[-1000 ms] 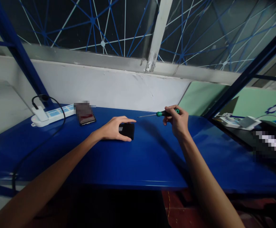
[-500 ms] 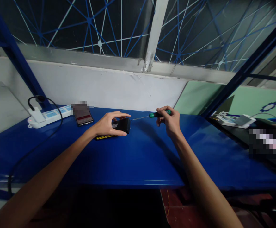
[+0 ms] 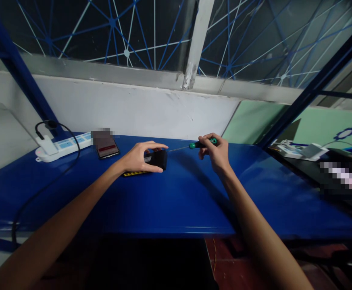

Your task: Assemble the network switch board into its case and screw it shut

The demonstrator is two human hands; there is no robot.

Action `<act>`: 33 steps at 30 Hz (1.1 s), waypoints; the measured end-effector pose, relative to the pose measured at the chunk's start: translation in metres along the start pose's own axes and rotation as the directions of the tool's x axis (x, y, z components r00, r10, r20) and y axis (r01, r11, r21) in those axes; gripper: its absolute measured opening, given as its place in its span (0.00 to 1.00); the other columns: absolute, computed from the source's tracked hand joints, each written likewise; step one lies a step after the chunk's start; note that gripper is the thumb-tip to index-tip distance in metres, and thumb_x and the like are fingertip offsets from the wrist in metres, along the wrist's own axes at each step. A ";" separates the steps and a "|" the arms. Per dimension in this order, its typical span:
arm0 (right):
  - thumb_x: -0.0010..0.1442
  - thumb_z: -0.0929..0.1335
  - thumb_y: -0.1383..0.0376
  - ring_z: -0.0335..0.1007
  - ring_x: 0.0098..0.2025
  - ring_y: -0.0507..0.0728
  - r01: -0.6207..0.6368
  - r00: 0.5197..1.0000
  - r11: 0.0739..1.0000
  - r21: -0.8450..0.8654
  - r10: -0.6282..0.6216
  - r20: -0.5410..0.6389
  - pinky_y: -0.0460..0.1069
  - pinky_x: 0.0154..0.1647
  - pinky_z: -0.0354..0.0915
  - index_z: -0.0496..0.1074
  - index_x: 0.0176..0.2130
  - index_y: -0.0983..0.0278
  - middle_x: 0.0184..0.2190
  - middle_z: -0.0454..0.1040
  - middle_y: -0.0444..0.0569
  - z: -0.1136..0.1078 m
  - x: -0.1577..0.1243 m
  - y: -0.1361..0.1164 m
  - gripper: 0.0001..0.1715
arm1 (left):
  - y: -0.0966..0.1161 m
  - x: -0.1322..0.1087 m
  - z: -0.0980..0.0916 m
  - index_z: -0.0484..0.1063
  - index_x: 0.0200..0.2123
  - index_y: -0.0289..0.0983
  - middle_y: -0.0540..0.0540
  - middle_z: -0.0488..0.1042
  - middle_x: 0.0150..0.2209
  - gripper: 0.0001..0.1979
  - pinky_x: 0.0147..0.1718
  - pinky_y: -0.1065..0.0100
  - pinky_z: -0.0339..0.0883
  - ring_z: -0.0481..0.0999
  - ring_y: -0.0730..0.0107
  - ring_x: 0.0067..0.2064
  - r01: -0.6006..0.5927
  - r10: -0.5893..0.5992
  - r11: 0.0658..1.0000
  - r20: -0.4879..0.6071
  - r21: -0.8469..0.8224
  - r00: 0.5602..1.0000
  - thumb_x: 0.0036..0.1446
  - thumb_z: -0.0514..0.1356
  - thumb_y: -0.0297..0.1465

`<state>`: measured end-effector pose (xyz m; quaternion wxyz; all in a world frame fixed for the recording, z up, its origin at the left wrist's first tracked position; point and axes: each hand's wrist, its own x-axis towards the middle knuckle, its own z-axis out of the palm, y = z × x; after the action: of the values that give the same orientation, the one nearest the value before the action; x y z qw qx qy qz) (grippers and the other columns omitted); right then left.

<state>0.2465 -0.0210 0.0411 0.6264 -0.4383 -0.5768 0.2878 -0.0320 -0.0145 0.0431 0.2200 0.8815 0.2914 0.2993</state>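
Note:
My left hand [image 3: 136,158] is closed around a black box-shaped device [image 3: 160,159], thumb along its near side and fingers over the far side. A pale label shows on the device near the palm. Under the hand, a yellow-and-black striped edge [image 3: 135,173] shows on the table; what it belongs to is mostly hidden. My right hand [image 3: 216,151] grips a screwdriver [image 3: 192,145] by its green and black handle. Its thin shaft points left, and the tip is at or very close to the device's right end; whether it touches I cannot tell.
The blue table [image 3: 169,201] runs below a white wall. At the back left lie a smartphone [image 3: 107,148] and a white power strip [image 3: 68,148] with a plugged-in adapter and black cable [image 3: 39,193]. A white charger-like block [image 3: 315,151] sits at the right.
The view has shifted slightly. My right hand and the screwdriver are marginally closer to the device; both hands keep their grips.

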 end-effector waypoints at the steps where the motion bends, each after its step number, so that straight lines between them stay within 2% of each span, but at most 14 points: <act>1: 0.53 0.73 0.55 0.63 0.12 0.51 0.003 1.000 1.000 -0.002 -0.003 0.001 0.47 0.14 0.59 0.66 0.27 0.61 0.12 0.65 0.39 0.000 0.000 0.000 0.16 | 0.000 0.000 0.000 0.70 0.55 0.42 0.42 0.74 0.50 0.33 0.47 0.58 0.66 0.73 0.56 0.50 0.000 0.000 1.000 0.000 0.001 1.000 0.46 0.70 0.43; 5: 0.53 0.73 0.55 0.63 0.12 0.51 0.020 1.000 1.000 -0.022 -0.020 0.012 0.47 0.15 0.61 0.66 0.28 0.61 0.12 0.64 0.38 0.000 -0.003 -0.004 0.16 | 0.000 0.000 0.002 0.71 0.55 0.41 0.42 0.74 0.49 0.33 0.46 0.58 0.66 0.73 0.57 0.49 0.004 -0.003 1.000 -0.016 0.010 1.000 0.45 0.70 0.43; 8: 0.55 0.71 0.54 0.64 0.13 0.51 0.011 0.998 1.000 -0.009 -0.011 0.067 0.48 0.16 0.62 0.65 0.30 0.61 0.13 0.65 0.39 -0.002 -0.003 -0.008 0.16 | -0.002 -0.001 0.003 0.71 0.55 0.41 0.41 0.74 0.49 0.33 0.46 0.57 0.67 0.73 0.56 0.49 0.012 -0.011 1.000 -0.029 0.027 1.000 0.45 0.70 0.43; 11: 0.58 0.67 0.53 0.68 0.16 0.52 -0.081 0.984 0.996 0.047 0.073 0.161 0.48 0.17 0.63 0.65 0.34 0.61 0.19 0.71 0.42 -0.004 0.000 -0.007 0.14 | -0.004 -0.001 0.004 0.71 0.55 0.41 0.42 0.74 0.49 0.33 0.45 0.58 0.67 0.73 0.56 0.49 0.021 -0.019 0.999 -0.037 0.047 0.999 0.45 0.70 0.43; 15: 0.54 0.66 0.60 0.72 0.19 0.55 -0.179 0.961 0.979 0.100 0.152 0.231 0.48 0.17 0.64 0.63 0.39 0.60 0.23 0.72 0.42 -0.005 0.003 -0.003 0.12 | -0.006 -0.001 0.005 0.71 0.55 0.41 0.42 0.75 0.48 0.33 0.46 0.57 0.67 0.74 0.57 0.48 0.012 -0.008 0.996 -0.046 0.085 0.999 0.45 0.70 0.43; 17: 0.53 0.68 0.61 0.72 0.18 0.55 -0.173 0.964 0.980 0.094 0.149 0.221 0.48 0.17 0.64 0.63 0.39 0.59 0.20 0.71 0.40 -0.005 0.003 -0.003 0.13 | -0.007 -0.001 0.006 0.71 0.55 0.41 0.42 0.75 0.47 0.33 0.46 0.57 0.67 0.74 0.57 0.48 0.002 0.003 0.995 -0.046 0.099 0.999 0.44 0.70 0.43; 20: 0.53 0.71 0.57 0.70 0.16 0.54 -0.134 0.978 0.989 0.063 0.122 0.167 0.48 0.16 0.63 0.64 0.37 0.60 0.19 0.71 0.40 -0.002 0.002 -0.003 0.15 | -0.009 -0.001 0.007 0.71 0.55 0.41 0.42 0.75 0.47 0.34 0.47 0.58 0.67 0.74 0.57 0.48 -0.006 0.012 0.993 -0.048 0.114 0.999 0.44 0.70 0.44; 24: 0.54 0.72 0.50 0.64 0.13 0.51 -0.104 0.991 0.993 -0.051 0.108 0.079 0.46 0.16 0.61 0.65 0.28 0.62 0.13 0.69 0.41 0.000 0.001 0.001 0.21 | -0.010 -0.001 0.007 0.71 0.55 0.41 0.43 0.75 0.47 0.34 0.46 0.59 0.67 0.75 0.57 0.48 0.002 0.006 0.991 -0.053 0.135 0.999 0.44 0.70 0.45; 27: 0.56 0.70 0.45 0.62 0.12 0.49 -0.106 0.994 0.977 -0.183 0.108 0.002 0.45 0.17 0.61 0.64 0.22 0.63 0.09 0.66 0.42 0.002 0.000 0.008 0.27 | -0.008 -0.002 0.006 0.71 0.55 0.42 0.43 0.75 0.47 0.34 0.45 0.58 0.66 0.75 0.56 0.46 0.030 -0.030 0.985 -0.001 0.171 1.000 0.44 0.70 0.45; 30: 0.57 0.67 0.42 0.64 0.13 0.50 -0.185 0.982 0.960 -0.211 0.190 0.004 0.46 0.16 0.62 0.66 0.21 0.64 0.11 0.68 0.45 0.005 -0.001 0.013 0.31 | -0.008 -0.002 0.004 0.70 0.56 0.43 0.42 0.74 0.46 0.36 0.42 0.59 0.66 0.74 0.55 0.45 0.058 -0.077 0.978 0.087 0.202 0.993 0.43 0.70 0.46; 33: 0.56 0.68 0.42 0.67 0.13 0.52 -0.343 0.934 0.927 -0.153 0.354 0.051 0.46 0.14 0.64 0.69 0.25 0.65 0.15 0.71 0.47 0.006 -0.001 0.013 0.29 | -0.011 -0.003 0.004 0.69 0.57 0.44 0.41 0.74 0.47 0.37 0.40 0.59 0.65 0.73 0.54 0.45 0.083 -0.116 0.973 0.144 0.216 0.983 0.43 0.69 0.47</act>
<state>0.2417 -0.0151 0.0290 0.5098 -0.5657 -0.5322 0.3699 -0.0356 -0.0091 0.0332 0.1629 0.9046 0.3473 0.1858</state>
